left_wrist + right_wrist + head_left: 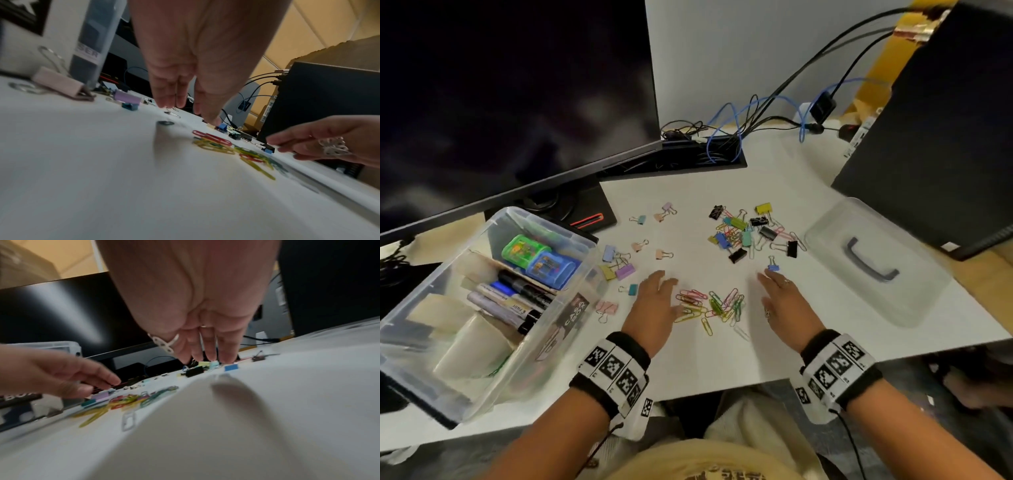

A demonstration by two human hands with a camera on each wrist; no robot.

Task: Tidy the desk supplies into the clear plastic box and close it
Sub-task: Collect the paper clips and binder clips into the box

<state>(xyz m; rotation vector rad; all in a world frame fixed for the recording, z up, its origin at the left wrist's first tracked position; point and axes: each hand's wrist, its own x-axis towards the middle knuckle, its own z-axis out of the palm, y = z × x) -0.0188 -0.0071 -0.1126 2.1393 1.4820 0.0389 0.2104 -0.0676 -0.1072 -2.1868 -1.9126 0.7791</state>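
A clear plastic box (571, 284) stands open at the left of the white desk, holding markers, staplers and paper. Its clear lid (876, 260) with a grey handle lies at the right. A heap of coloured paper clips (709, 306) lies between my hands. My left hand (657, 301) hovers just left of the heap with fingers straight, holding nothing. My right hand (780, 298) is just right of it, fingers straight, empty. Coloured binder clips (746, 229) lie scattered beyond. In the wrist views my left hand (185, 97) and right hand (205, 350) hang low over the desk.
A dark monitor (500, 102) and its stand rise behind the box. A black computer case (945, 137) stands at the back right, with cables (739, 130) running to a desk slot. More pastel binder clips (619, 263) lie next to the box.
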